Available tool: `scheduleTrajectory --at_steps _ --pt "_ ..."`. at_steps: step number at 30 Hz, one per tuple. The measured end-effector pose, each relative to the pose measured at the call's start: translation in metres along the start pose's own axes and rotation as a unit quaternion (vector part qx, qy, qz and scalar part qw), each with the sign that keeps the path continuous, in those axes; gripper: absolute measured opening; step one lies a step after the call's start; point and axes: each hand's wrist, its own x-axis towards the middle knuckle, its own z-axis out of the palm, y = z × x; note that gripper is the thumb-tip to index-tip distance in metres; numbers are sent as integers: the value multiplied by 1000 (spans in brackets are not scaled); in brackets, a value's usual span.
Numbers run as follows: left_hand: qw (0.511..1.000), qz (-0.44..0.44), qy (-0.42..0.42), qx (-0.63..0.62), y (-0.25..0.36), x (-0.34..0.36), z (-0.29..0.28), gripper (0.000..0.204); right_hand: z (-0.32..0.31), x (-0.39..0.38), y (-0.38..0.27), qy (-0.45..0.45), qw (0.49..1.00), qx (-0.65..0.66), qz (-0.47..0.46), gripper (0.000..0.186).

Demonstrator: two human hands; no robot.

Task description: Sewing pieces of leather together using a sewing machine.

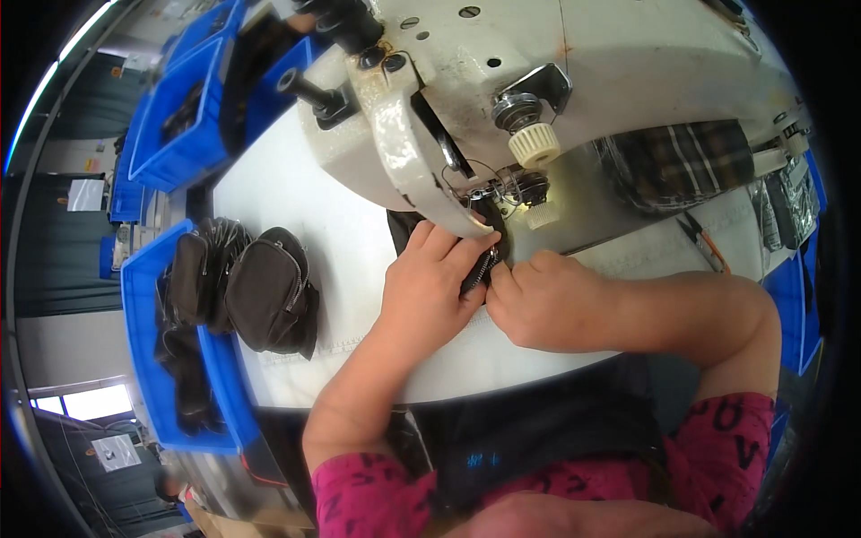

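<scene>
A dark brown zippered pouch [481,274] lies under the head of a white sewing machine [395,134]. My left hand [429,285] grips its left side, fingertips close to the needle area. Curled in a pinch, my right hand [549,301] holds the pouch's near right edge beside the metal zipper. Much of the pouch is hidden by my hands and the machine's curved white guard. The needle tip cannot be made out.
Several finished-looking dark pouches [269,291] stand left on the white table [350,314], beside a blue bin [143,341] of similar pieces. Orange-handled snips [708,244] and plaid fabric [677,166] lie right. More blue bins [184,143] stand far left.
</scene>
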Motion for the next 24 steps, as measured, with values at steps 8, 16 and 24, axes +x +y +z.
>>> scheduleTrajectory --at_steps 8,16,24 --pt "995 74 5 70 -7 -1 0 48 -9 -4 -5 -56 998 -3 -12 28" --pt "995 78 9 56 -8 2 1 39 -9 -6 -10 -65 997 -30 3 37" --pt "994 93 27 44 -5 4 3 34 -13 -4 -6 -58 998 -16 -3 35"
